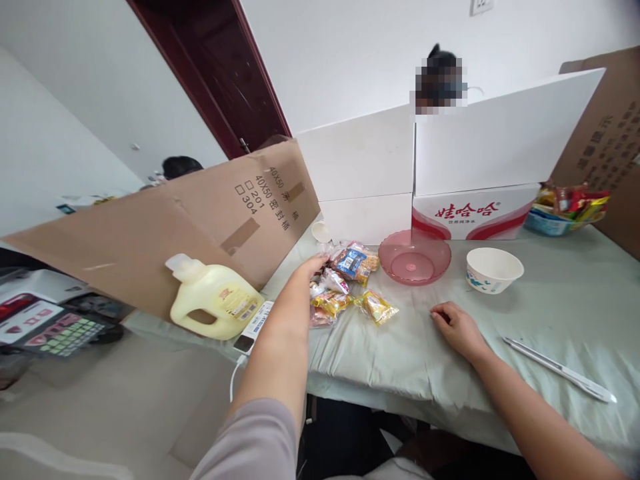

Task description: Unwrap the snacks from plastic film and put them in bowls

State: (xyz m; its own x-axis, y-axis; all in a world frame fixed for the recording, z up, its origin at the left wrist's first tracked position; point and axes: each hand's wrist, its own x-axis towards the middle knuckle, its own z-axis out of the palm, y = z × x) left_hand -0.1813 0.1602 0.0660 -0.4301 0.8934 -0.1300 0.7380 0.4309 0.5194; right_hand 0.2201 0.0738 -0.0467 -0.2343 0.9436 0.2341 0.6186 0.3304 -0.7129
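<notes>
From the head view: reaching across the pale green cloth [365, 360] with the left hand [315, 265] and touching the left edge of the snack pile [345, 263]. Not seeing enough fingertip in there, so can't be telling whether grasping a wrapper or just resting against it. Meanwhile, resting the right hand [457, 327] on the cloth, curling it loosely, gripping nothing visible. Sitting near the pink bowl [425, 257] and the white paper bowl [493, 283] with that one, but touching neither.

Finding the snack pile right on the cloth, just beside the pink bowl, with 1 yellow packet [377, 308] at its near right edge.

As for progress, guessing at a pretty early stage: making contact with the pile, sure, but not showing any packet clearly lifted off the cloth. So, counting 1 thing done (getting a hand to the pile) and leaving basically all those packets to handle, as far as showing here.

Also spotting a pen [560, 370] over on the right, a yellow jug [215, 300] by the brown cardboard [200, 220], and a white box [473, 213] behind the 2 bowls.
</notes>
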